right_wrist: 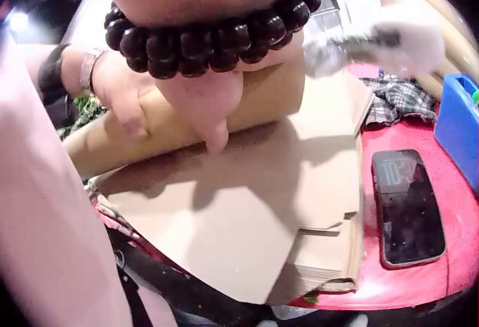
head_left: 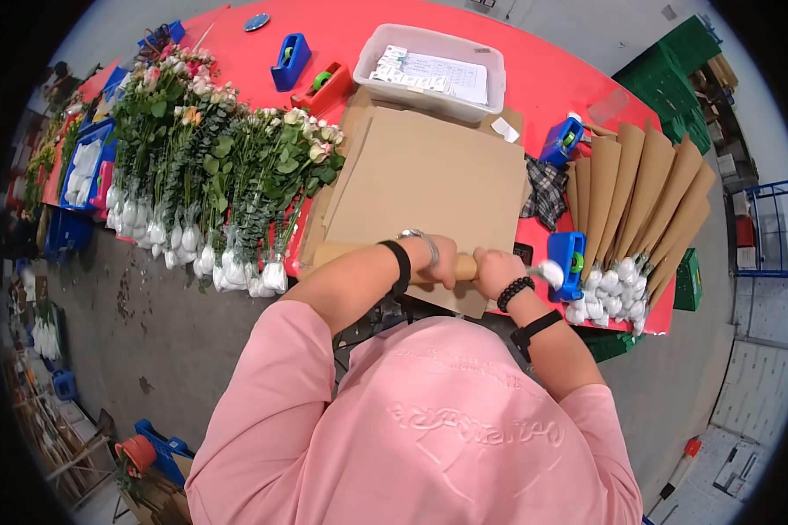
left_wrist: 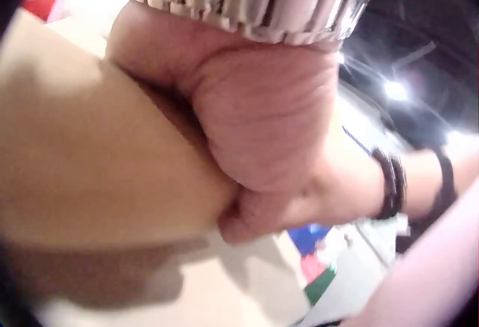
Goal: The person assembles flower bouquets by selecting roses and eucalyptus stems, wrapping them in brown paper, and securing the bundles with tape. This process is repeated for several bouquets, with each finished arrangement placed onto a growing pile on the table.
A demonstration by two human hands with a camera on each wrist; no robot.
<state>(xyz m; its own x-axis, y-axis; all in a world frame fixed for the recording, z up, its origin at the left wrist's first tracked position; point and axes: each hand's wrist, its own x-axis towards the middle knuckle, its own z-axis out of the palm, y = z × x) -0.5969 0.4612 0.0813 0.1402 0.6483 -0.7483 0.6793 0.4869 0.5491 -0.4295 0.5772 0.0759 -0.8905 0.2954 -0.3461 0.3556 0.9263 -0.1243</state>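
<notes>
A brown paper roll (head_left: 341, 253) lies across the near part of a stack of brown paper sheets (head_left: 429, 175). My left hand (head_left: 441, 261) grips the roll, and my right hand (head_left: 497, 269) holds its right end, close beside the left. In the right wrist view the roll (right_wrist: 172, 121) narrows toward the right, where a white wrapped stem end (right_wrist: 412, 38) sticks out past my right hand (right_wrist: 202, 102). The left wrist view shows the paper (left_wrist: 97, 147) under my left hand (left_wrist: 262, 117). Whatever the roll encloses is hidden.
Flower bunches (head_left: 228, 166) line the left side; wrapped cones (head_left: 643, 192) stand at the right. A white bin (head_left: 490, 92) sits behind the stack. Tape dispensers (head_left: 568, 258), a plaid cloth (head_left: 545, 188) and a phone (right_wrist: 408, 207) are nearby.
</notes>
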